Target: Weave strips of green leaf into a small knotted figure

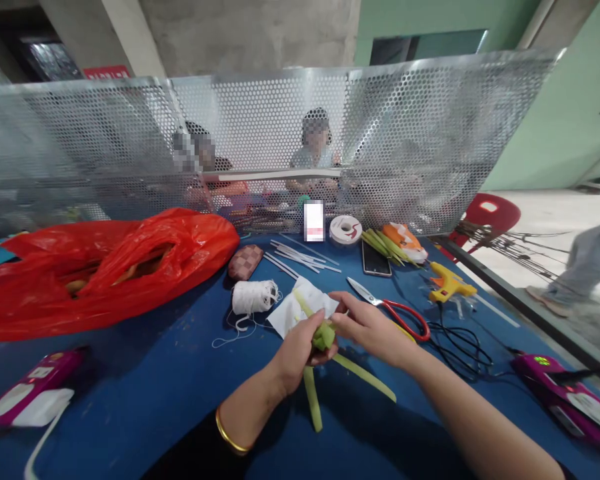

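My left hand (298,348) is closed around a crumpled, leaf-like green piece (323,337), its thumb lying along the near side. From the other side my right hand (367,327) meets it, fingers bent in and pressed at its top edge; the fingertips are partly hidden. Pale green flat strips stick out around the hands: one strip (313,401) points toward me, another strip (367,379) runs to the lower right. Under the hands lies a white paper (281,319), with a further green strip (303,302) over it.
Red-handled scissors (405,317) lie right of my hands, a yellow glue gun (449,283) beyond. A white thread spool (253,297), white sticks (305,257) and a red bag (110,267) are left and ahead. A perforated metal screen (280,120) borders the blue table (170,400); people sit behind it.
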Tool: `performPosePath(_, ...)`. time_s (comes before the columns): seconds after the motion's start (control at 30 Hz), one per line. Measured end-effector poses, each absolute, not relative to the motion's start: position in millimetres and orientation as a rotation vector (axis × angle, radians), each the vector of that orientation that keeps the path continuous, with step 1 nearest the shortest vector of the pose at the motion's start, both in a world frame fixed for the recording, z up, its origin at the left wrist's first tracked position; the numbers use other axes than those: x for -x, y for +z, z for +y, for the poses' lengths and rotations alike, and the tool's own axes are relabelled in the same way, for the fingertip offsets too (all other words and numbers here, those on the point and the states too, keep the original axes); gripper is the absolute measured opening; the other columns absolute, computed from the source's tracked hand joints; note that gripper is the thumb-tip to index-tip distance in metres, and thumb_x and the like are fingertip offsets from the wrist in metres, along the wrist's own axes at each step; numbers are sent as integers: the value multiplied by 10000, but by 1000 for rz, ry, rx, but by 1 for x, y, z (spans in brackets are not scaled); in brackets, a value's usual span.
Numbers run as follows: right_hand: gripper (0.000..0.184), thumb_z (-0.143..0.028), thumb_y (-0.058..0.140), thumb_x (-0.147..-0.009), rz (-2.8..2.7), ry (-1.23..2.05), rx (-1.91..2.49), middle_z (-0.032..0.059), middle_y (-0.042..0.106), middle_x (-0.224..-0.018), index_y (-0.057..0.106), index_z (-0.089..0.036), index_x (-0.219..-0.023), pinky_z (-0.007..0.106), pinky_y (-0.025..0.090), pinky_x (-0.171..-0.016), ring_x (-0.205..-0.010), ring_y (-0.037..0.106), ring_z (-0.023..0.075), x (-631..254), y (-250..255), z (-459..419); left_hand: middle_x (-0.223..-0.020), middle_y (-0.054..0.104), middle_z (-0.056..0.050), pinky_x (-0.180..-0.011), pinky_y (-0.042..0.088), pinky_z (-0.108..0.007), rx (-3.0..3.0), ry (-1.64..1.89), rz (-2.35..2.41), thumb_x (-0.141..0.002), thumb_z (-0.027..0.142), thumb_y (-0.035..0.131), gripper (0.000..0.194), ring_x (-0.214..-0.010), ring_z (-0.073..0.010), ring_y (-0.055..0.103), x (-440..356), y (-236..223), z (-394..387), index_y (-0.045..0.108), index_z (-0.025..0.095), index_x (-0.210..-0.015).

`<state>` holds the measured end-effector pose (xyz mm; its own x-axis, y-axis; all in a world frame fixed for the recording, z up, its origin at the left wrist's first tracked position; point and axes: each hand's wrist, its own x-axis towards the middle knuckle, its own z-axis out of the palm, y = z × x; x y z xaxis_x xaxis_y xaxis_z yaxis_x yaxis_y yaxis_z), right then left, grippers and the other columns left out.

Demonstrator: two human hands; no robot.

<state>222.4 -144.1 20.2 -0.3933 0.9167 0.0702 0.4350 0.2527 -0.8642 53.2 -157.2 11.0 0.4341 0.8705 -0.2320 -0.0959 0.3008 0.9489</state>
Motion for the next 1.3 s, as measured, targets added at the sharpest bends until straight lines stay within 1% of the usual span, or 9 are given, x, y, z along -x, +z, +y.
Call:
performPosePath(0.2, 270, -439, 591, -866, -2017, 869, 1253, -44, 530, -640, 635, -209, -1000, 238, 348, -533, -573, 464, 121, -223, 22, -144, -552, 426, 36, -417, 165, -212, -1019, 872, 984, -842, 596, 463, 490, -416, -53, 289, -53, 8, -155, 584, 138, -717)
performPosePath(0.33, 178, -357, 641, -826, -1929, 1045, 1167, -39, 575, -693, 593, -206, -908, 229, 390, -566, -614, 492, 117, -223, 18, -143, -508, 439, 47, -392, 271, -202, -1090, 813, 1087, -863, 609, 425, 550, -374, -78, 384, -54, 6, -156, 653, 119, -967)
performPosePath(0.43, 164, -307, 642, -814, -1849, 1173, 1118, -42, 563, -696, 550, -195, -889, 226, 395, -569, -618, 499, 114, -220, 17, -145, -551, 516, 34, -369, 321, -204, -1145, 787, 1082, -881, 583, 409, 564, -359, -94, 442, -55, 7, -157, 612, 148, -1178)
performPosePath(0.57, 175, -306, 615, -828, -1955, 1284, 1101, -34, 571, -677, 569, -177, -719, 231, 386, -602, -638, 503, 115, -219, 18, -146, -496, 483, 48, -339, 247, -172, -1178, 780, 1096, -908, 541, 384, 582, -344, -91, 447, -54, 10, -157, 547, 173, -1328)
performPosePath(0.8, 182, -334, 656, -803, -1858, 1487, 1014, -11, 650, -707, 628, -172, -726, 266, 441, -687, -696, 574, 146, -238, 20, -136, -639, 628, -21, -320, 212, -171, -1222, 725, 1083, -936, 512, 323, 592, -305, -53, 392, -49, 13, -154, 493, 185, -1399)
performPosePath(0.93, 215, -348, 619, -835, -1926, 1302, 1101, -36, 555, -651, 591, -179, -705, 246, 386, -614, -629, 488, 119, -247, 23, -132, -667, 661, -30, -334, 254, -179, -1316, 718, 1104, -941, 525, 332, 592, -301, -54, 387, -44, 10, -152, 457, 212, -1427)
performPosePath(1.03, 211, -335, 555, -878, -1954, 1256, 1123, -40, 522, -652, 542, -186, -728, 245, 380, -607, -627, 474, 116, -245, 21, -134, -500, 543, 22, -358, 266, -173, -1357, 721, 1141, -935, 524, 356, 573, -333, -70, 384, -43, 8, -150, 537, 194, -1367)
performPosePath(1.2, 190, -368, 561, -872, -1927, 1573, 930, -42, 513, -711, 494, -202, -807, 238, 418, -579, -617, 498, 112, -230, 17, -142, -378, 388, 60, -355, 216, -184, -1272, 708, 1106, -924, 500, 338, 581, -328, -88, 290, -44, 13, -150, 608, 126, -1278)
performPosePath(1.3, 255, -387, 546, -881, -1957, 1396, 940, -25, 505, -722, 514, -188, -725, 247, 407, -633, -668, 472, 116, -222, 16, -144, -358, 366, 64, -360, 213, -203, -1274, 681, 1138, -909, 504, 364, 558, -318, -103, 285, -43, 14, -151, 647, 138, -1220)
